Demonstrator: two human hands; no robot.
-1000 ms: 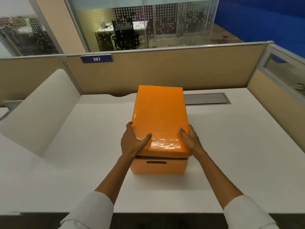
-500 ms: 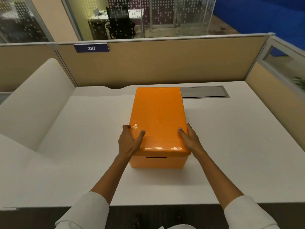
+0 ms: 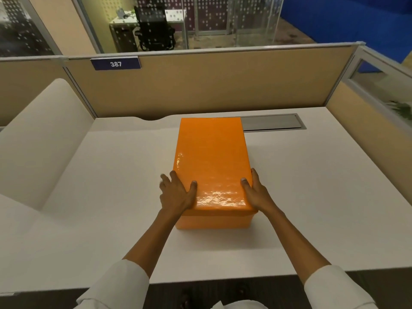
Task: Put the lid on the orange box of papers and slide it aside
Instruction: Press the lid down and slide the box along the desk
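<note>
Item: orange box (image 3: 214,221), lid (image 3: 211,161) seated flush, on worktop (image 3: 312,186) just beside grey hatch's (image 3: 270,122) left end; my right hand (image 3: 258,195) clasps the lid's near corner, left hand (image 3: 176,195) splayed with thumb on top; I'd press both corners evenly.

Here's the white, flat, rectangular desk top (image 3: 323,197), broad and matte, running right up to the partition at the back. One thing stands on it: a glossy rectangular orange box (image 3: 214,223), lengthways, short end facing us, a little left of the middle and set back from the near edge. Its orange lid (image 3: 211,157) sits down level over the rim. A soft shadow falls on the white just in front of the box. At the far edge, a grey metal flap (image 3: 273,122) is set flush into the surface; the lid's far right corner hides its left end. Further left along that edge, a shallow curved cut-out (image 3: 151,118) dips into the top.
</note>
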